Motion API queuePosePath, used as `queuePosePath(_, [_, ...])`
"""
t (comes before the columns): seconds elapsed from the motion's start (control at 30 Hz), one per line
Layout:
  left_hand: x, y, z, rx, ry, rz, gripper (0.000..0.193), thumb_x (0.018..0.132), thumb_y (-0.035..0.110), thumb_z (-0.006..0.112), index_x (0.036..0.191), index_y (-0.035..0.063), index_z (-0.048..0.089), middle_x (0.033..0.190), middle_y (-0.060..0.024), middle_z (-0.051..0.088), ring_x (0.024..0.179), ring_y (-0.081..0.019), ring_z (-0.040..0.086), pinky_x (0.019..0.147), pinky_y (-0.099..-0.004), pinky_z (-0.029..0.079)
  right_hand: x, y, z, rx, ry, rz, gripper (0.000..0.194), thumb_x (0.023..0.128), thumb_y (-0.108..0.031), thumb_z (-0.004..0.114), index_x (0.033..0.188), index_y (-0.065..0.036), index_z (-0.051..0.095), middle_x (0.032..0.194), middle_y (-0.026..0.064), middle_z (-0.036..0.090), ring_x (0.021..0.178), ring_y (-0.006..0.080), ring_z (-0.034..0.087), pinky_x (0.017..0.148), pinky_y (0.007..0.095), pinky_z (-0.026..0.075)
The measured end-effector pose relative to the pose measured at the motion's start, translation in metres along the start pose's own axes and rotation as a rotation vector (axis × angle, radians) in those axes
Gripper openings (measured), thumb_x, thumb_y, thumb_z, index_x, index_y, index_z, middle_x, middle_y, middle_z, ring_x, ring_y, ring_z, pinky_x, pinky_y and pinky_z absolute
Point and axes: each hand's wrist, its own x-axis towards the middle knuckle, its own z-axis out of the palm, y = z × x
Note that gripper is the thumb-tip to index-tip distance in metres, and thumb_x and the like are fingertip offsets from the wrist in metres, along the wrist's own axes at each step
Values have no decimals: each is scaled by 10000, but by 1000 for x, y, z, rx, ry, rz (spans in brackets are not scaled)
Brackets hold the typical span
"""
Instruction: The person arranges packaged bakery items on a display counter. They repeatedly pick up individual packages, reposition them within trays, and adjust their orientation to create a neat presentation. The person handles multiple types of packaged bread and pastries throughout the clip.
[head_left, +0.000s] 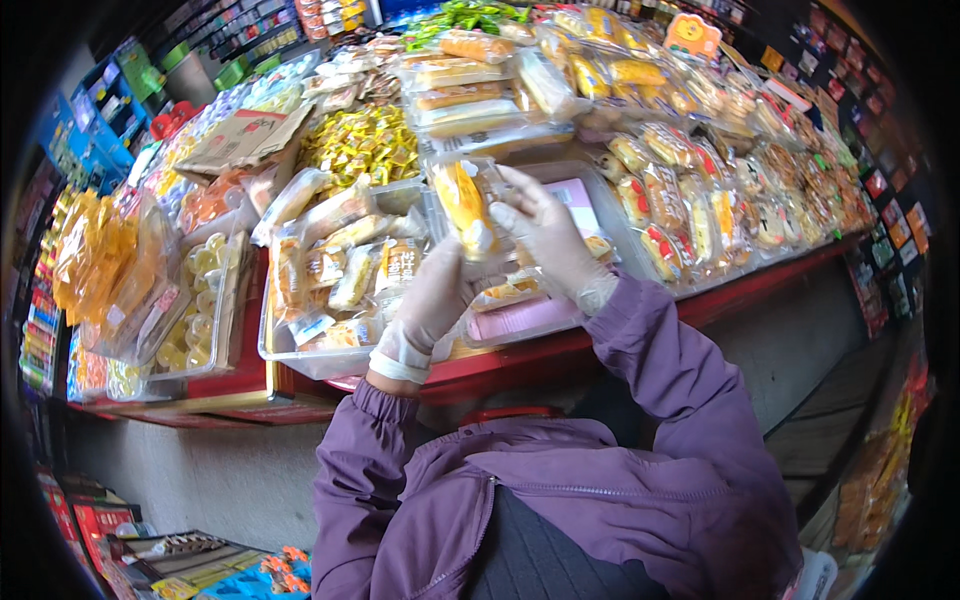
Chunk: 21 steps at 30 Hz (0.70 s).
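A clear-wrapped pastry with yellow and white print (466, 210) is held up between my two gloved hands. My left hand (431, 292), in a thin whitish glove, grips its lower end. My right hand (546, 229), gloved the same way, holds its right side near the top. Below and to the left is a clear plastic bin (322, 367) of mixed wrapped breads (352, 277). Under and behind my right hand stands another clear bin (637, 251) with a pink sheet or pack (510, 319) and a few wrapped pastries in it.
Stacked packs of long bread rolls (465, 97) stand behind the bins. Yellow-wrapped sweets (367, 142) and an opened cardboard box (240, 142) lie at the back left. More wrapped cakes (675, 195) cover the right side. The red table edge (510, 367) runs before me.
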Motion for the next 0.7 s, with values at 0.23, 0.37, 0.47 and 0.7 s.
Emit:
queuePosePath(0.23, [-60,93,-65,1887,945,966,503,892,181,750,1353,40,606,1079,-191,703,971,-325,671,900,-428,532,2,15,27,-181,-163,76,548,953,-51,703,1464,-64,506,1170,66,587,1064,126,605,970,266,524])
queuePosePath(0.37, [-102,129,-105,2239,1350,558,862,830,391,806,1521,61,410,1330,-198,596,1116,-392,617,942,-479,537,8,40,55,-260,-202,85,522,950,-108,726,1439,-104,542,1166,74,607,1070,142,612,977,293,513])
queuePosePath(0.47, [-106,134,-128,2158,1282,190,863,805,362,801,1529,94,414,1231,-193,656,1121,-393,626,931,-481,548,14,45,67,-405,-250,52,514,963,-172,709,1444,-108,539,1203,99,661,1098,177,641,997,333,504])
queuePosePath(0.7, [-108,138,-111,1743,1164,774,709,797,165,791,1456,121,534,1109,-183,700,974,-338,709,880,-436,574,10,24,59,-578,-305,-97,515,949,-215,685,1434,-105,553,1274,177,672,1203,291,644,1035,376,493])
